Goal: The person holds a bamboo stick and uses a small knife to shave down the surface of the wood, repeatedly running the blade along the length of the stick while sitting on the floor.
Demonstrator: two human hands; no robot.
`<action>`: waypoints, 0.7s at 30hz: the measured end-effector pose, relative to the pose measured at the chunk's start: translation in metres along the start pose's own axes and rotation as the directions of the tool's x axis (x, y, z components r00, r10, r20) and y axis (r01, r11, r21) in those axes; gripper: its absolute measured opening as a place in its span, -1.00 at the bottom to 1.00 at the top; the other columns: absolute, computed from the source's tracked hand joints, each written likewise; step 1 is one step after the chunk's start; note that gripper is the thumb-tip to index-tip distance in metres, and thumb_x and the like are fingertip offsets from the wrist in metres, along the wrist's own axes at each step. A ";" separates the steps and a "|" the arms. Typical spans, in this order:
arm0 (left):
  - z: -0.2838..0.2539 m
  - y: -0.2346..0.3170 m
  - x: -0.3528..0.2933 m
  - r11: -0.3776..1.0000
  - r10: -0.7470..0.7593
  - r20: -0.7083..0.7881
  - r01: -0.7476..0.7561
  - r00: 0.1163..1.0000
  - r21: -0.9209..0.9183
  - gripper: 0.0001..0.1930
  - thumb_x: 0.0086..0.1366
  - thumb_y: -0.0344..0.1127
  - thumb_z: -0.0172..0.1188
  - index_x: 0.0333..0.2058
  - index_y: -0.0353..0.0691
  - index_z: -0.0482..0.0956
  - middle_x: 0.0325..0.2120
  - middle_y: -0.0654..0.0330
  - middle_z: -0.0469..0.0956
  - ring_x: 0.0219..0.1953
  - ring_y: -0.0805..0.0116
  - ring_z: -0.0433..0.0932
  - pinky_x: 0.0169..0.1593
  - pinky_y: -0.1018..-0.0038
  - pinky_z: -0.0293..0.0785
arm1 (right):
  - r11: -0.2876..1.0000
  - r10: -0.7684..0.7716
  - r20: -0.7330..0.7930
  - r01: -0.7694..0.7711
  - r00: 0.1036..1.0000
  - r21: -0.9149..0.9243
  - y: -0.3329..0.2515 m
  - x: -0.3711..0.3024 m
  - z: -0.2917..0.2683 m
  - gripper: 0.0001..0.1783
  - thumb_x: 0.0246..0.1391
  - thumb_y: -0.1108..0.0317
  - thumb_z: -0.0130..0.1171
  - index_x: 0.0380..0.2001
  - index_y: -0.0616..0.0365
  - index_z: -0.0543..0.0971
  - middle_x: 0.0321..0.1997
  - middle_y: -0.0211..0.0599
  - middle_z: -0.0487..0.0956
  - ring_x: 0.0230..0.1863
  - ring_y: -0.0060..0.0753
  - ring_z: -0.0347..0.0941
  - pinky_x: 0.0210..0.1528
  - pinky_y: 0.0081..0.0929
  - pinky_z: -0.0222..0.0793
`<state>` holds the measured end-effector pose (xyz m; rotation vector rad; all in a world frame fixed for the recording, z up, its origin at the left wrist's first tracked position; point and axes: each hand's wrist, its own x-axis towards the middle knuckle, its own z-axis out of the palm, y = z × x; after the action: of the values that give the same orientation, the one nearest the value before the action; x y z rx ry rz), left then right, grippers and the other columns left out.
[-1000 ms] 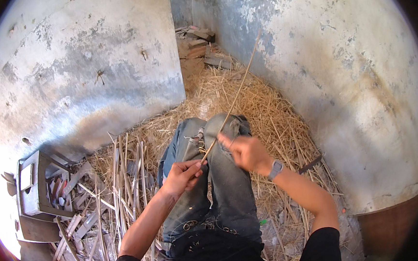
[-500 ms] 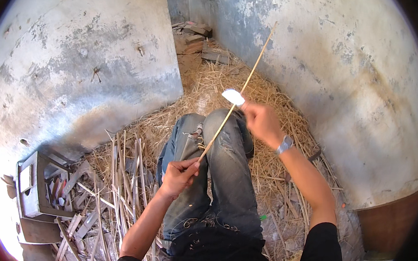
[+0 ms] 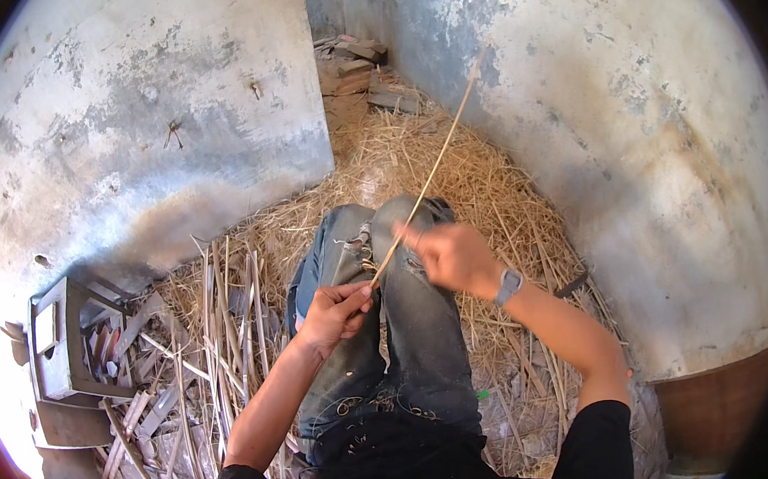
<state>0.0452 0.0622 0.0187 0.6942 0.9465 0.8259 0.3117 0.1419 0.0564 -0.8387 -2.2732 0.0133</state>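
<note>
A long thin bamboo strip (image 3: 440,163) slants up and away to the right across my knees. My left hand (image 3: 335,317) pinches its near end between thumb and fingers. My right hand (image 3: 456,257) is closed, slightly blurred by motion, beside the strip just above the left hand. What the right fingers hold is hard to make out, with a thin dark edge showing near them. Under both hands are my legs in worn, torn jeans (image 3: 425,343), with a few thin curled shavings (image 3: 351,405) on the lap.
Straw-like shavings (image 3: 487,188) cover the floor ahead and to the right. Long split strips (image 3: 229,313) lean or lie at my left, near a wooden stool (image 3: 67,351) on its side. Weathered walls (image 3: 626,134) stand close on both sides, with bricks (image 3: 354,68) in the far corner.
My right hand has moved down along the strip toward me and left, close to my left hand. The bright white flat piece at its fingers no longer shows. The strip's far end has swung slightly left.
</note>
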 end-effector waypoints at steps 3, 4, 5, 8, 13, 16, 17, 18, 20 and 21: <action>-0.013 -0.009 0.002 0.999 0.019 0.024 -0.018 1.000 -0.037 -0.66 0.55 -0.23 0.23 0.11 -0.36 0.64 -0.42 0.34 0.49 -0.69 0.68 0.15 -0.62 0.61 -0.04 | 0.995 0.094 0.186 -0.089 0.978 -0.035 -0.002 0.010 -0.013 -0.53 0.27 0.43 0.19 0.19 -0.30 0.70 -0.56 -0.06 0.58 -0.66 -0.21 0.48 -0.59 -0.24 0.37; -0.007 -0.009 0.005 0.999 0.018 0.043 -0.016 0.999 -0.034 -0.66 0.55 -0.23 0.23 0.11 -0.36 0.64 -0.42 0.34 0.49 -0.69 0.67 0.15 -0.62 0.61 -0.04 | 0.972 0.231 0.052 -0.228 0.972 -0.060 0.027 0.004 -0.014 -0.57 0.29 0.41 0.20 0.16 -0.25 0.72 -0.60 -0.07 0.54 -0.70 -0.24 0.42 -0.59 -0.24 0.34; -0.003 -0.010 0.007 0.999 0.020 0.049 -0.019 0.999 -0.038 -0.66 0.55 -0.23 0.23 0.11 -0.36 0.64 -0.43 0.34 0.50 -0.69 0.67 0.15 -0.62 0.61 -0.03 | 0.915 0.397 -0.034 -0.399 0.917 -0.058 0.047 0.007 -0.024 -0.84 0.23 0.37 0.25 -0.35 -0.09 0.80 -0.62 -0.07 0.56 -0.66 -0.07 0.47 -0.59 -0.19 0.32; 0.000 -0.005 0.004 1.000 0.020 0.019 -0.019 1.000 -0.022 -0.65 0.53 -0.21 0.26 0.11 -0.35 0.65 -0.44 0.34 0.51 -0.68 0.67 0.17 -0.61 0.61 -0.02 | 0.966 0.256 0.090 -0.258 0.962 0.016 0.026 0.000 -0.024 -0.76 0.24 0.43 0.23 -0.11 -0.04 0.80 -0.58 -0.06 0.58 -0.65 -0.16 0.49 -0.57 -0.23 0.38; -0.007 -0.014 -0.001 0.990 0.089 -0.061 -0.081 0.994 0.117 -0.64 0.51 -0.20 0.30 0.11 -0.32 0.68 -0.45 0.36 0.53 -0.64 0.67 0.26 -0.60 0.62 0.06 | 0.966 0.171 -0.123 -0.142 0.977 0.216 0.038 -0.021 -0.023 -0.59 0.38 0.39 0.18 0.26 0.03 0.64 -0.42 -0.28 0.72 -0.55 -0.45 0.53 -0.48 -0.26 0.43; -0.002 -0.018 -0.003 0.973 0.159 -0.080 -0.142 0.984 0.180 -0.65 0.51 -0.20 0.30 0.12 -0.31 0.68 -0.45 0.37 0.54 -0.62 0.67 0.31 -0.58 0.62 0.11 | 0.788 0.613 -0.244 -0.607 0.752 0.108 0.086 -0.050 -0.074 -0.52 0.40 0.37 0.17 0.34 0.06 0.54 -0.19 -0.16 0.79 -0.35 -0.36 0.67 -0.36 -0.26 0.51; 0.000 -0.018 0.000 0.971 0.162 -0.064 -0.148 0.985 0.186 -0.65 0.51 -0.21 0.30 0.13 -0.32 0.67 -0.45 0.36 0.54 -0.62 0.67 0.31 -0.58 0.63 0.12 | 0.737 0.653 -0.282 -0.676 0.703 0.019 0.111 -0.070 -0.082 -0.40 0.37 0.33 0.22 0.44 0.06 0.44 -0.14 -0.02 0.78 -0.27 -0.23 0.72 -0.31 -0.21 0.55; -0.003 -0.020 -0.001 0.970 0.160 -0.064 -0.145 0.985 0.197 -0.65 0.52 -0.22 0.29 0.13 -0.32 0.67 -0.46 0.36 0.54 -0.61 0.67 0.32 -0.58 0.63 0.13 | 0.647 0.735 -0.071 -0.728 0.675 -0.228 0.120 -0.085 -0.087 -0.29 0.32 0.33 0.25 0.49 0.11 0.32 -0.15 0.04 0.77 -0.24 -0.11 0.71 -0.26 -0.15 0.54; -0.008 -0.023 -0.001 0.970 0.164 -0.070 -0.148 0.984 0.195 -0.64 0.51 -0.22 0.29 0.14 -0.32 0.67 -0.46 0.36 0.55 -0.61 0.67 0.33 -0.57 0.63 0.14 | 0.458 0.877 0.252 -0.556 0.409 -0.694 0.123 -0.107 -0.092 -0.03 0.21 0.32 0.32 0.59 0.20 0.08 -0.17 0.18 0.74 -0.17 0.13 0.69 -0.16 -0.04 0.53; -0.009 -0.024 -0.001 0.970 0.163 -0.074 -0.147 0.984 0.193 -0.64 0.51 -0.22 0.30 0.14 -0.32 0.66 -0.46 0.36 0.55 -0.61 0.67 0.33 -0.57 0.63 0.15 | 0.448 0.894 0.316 -0.585 0.319 -0.676 0.122 -0.110 -0.095 0.05 0.18 0.30 0.33 0.60 0.18 -0.03 -0.17 0.21 0.73 -0.14 0.17 0.69 -0.12 -0.01 0.55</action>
<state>0.0439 0.0508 -0.0042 0.9085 1.0700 0.9196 0.4991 0.1545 0.0311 -2.5101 -2.1911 0.2745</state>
